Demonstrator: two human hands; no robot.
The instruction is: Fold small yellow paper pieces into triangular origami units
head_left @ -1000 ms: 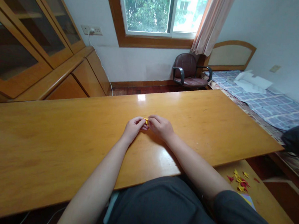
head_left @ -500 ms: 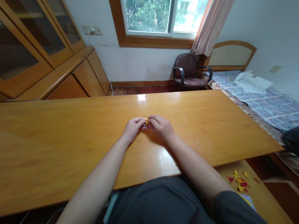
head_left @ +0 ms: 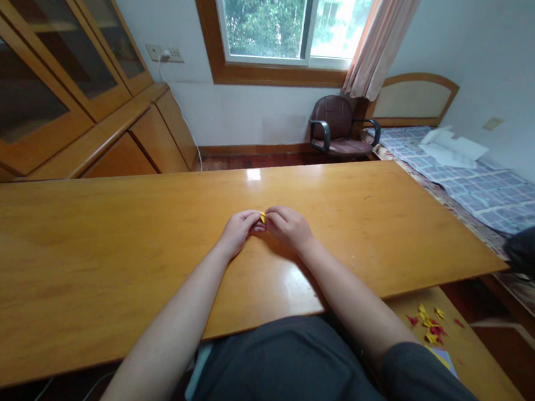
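Note:
A small piece of folded yellow paper [head_left: 263, 217] is pinched between my two hands, just above the wooden desk [head_left: 151, 246]. My left hand [head_left: 241, 228] grips its left side between thumb and fingers. From the right, my right hand [head_left: 288, 226] closes on the other side, its fingertips bent over the paper. Most of the paper is hidden by the fingers, so its exact shape cannot be made out.
Several red and yellow folded paper figures [head_left: 432, 327] lie on a lower wooden surface [head_left: 482, 363] at my right, beside a stack of paper sheets [head_left: 443, 359]. Beyond the desk stand an armchair [head_left: 335, 122] and a bed [head_left: 475, 181]. A glass-fronted cabinet [head_left: 69, 108] is at the left.
Slightly more of the yellow paper shows between my fingertips. Both hands stay in nearly the same place, with only tiny finger movement.

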